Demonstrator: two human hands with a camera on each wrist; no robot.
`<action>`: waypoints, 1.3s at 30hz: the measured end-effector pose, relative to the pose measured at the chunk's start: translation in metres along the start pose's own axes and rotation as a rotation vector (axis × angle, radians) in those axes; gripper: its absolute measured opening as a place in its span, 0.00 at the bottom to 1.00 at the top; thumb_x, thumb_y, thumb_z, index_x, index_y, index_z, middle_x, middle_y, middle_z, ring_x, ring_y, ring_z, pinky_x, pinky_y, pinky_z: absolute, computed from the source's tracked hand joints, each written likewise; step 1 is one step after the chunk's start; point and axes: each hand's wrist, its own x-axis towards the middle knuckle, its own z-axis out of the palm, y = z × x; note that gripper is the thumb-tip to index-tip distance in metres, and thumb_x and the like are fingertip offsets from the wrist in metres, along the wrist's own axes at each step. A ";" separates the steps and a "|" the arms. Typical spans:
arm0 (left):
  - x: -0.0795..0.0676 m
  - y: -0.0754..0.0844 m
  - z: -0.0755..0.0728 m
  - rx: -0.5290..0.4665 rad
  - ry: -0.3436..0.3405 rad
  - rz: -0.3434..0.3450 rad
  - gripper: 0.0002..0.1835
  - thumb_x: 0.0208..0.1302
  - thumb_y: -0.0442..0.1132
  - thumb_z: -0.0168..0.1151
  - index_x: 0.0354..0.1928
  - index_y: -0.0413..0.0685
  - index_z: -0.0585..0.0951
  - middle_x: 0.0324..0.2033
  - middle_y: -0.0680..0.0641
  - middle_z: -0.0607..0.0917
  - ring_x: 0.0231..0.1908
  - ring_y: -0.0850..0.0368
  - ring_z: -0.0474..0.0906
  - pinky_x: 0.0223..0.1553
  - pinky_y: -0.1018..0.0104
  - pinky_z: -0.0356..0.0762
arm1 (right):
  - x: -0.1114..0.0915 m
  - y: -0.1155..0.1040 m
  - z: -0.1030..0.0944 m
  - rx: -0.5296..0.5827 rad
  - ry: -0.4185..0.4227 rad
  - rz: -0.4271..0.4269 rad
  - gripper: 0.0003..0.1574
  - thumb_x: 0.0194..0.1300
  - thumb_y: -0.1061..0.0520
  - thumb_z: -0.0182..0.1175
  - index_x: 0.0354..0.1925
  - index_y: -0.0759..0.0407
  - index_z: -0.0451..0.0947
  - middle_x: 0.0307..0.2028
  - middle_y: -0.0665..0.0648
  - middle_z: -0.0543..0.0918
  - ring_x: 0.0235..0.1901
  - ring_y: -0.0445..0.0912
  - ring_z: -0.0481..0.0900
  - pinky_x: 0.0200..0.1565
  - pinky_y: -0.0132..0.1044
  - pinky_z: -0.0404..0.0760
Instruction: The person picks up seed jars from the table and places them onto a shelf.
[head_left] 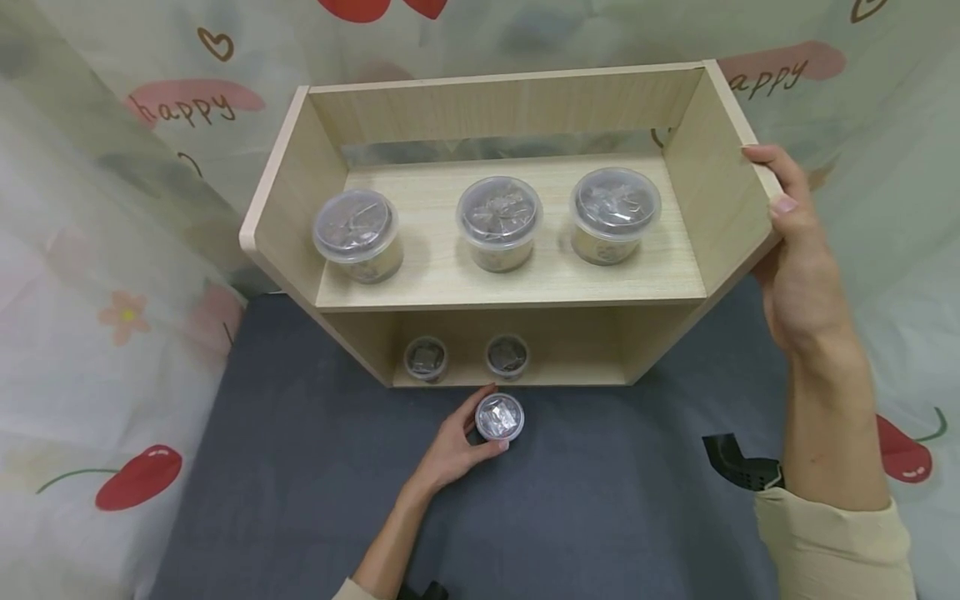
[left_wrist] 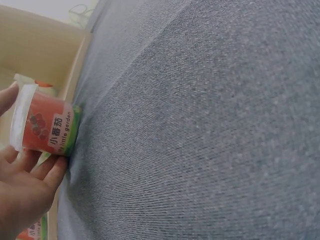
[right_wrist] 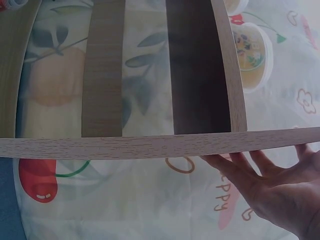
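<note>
In the head view my left hand holds a small lidded cup between thumb and fingers, just in front of the shelf's lower compartment. The left wrist view shows the cup's red and green label with tomatoes and the words "little garden"; its base is close to the grey cloth. My right hand grips the right side panel of a light wooden two-level shelf, thumb over the front edge. In the right wrist view, its fingers press on that panel.
Three larger tubs with clear lids, a left tub, a middle tub and a right tub, stand on the upper level. Below sit two small cups, a left one and another. Printed curtains hang around.
</note>
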 end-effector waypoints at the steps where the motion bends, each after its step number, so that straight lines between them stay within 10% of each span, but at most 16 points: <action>1: 0.000 -0.001 0.000 0.013 0.005 0.003 0.44 0.54 0.28 0.73 0.73 0.40 0.63 0.69 0.36 0.68 0.68 0.44 0.65 0.67 0.50 0.62 | 0.000 0.000 0.000 0.000 -0.001 0.000 0.27 0.70 0.51 0.42 0.65 0.47 0.69 0.59 0.58 0.62 0.48 0.52 0.64 0.40 0.41 0.67; 23: -0.002 0.003 0.003 -0.016 0.065 0.024 0.40 0.51 0.28 0.76 0.68 0.38 0.71 0.60 0.38 0.78 0.58 0.45 0.77 0.58 0.50 0.73 | 0.001 -0.002 0.003 -0.018 0.004 -0.030 0.28 0.70 0.51 0.42 0.65 0.47 0.70 0.59 0.59 0.62 0.48 0.54 0.64 0.41 0.43 0.66; 39: 0.010 0.020 0.018 -0.091 -0.015 0.011 0.38 0.54 0.27 0.73 0.68 0.40 0.70 0.55 0.36 0.80 0.49 0.43 0.81 0.47 0.46 0.80 | -0.001 0.000 0.003 -0.027 0.005 -0.036 0.29 0.69 0.49 0.44 0.66 0.47 0.70 0.61 0.59 0.61 0.49 0.53 0.63 0.42 0.45 0.64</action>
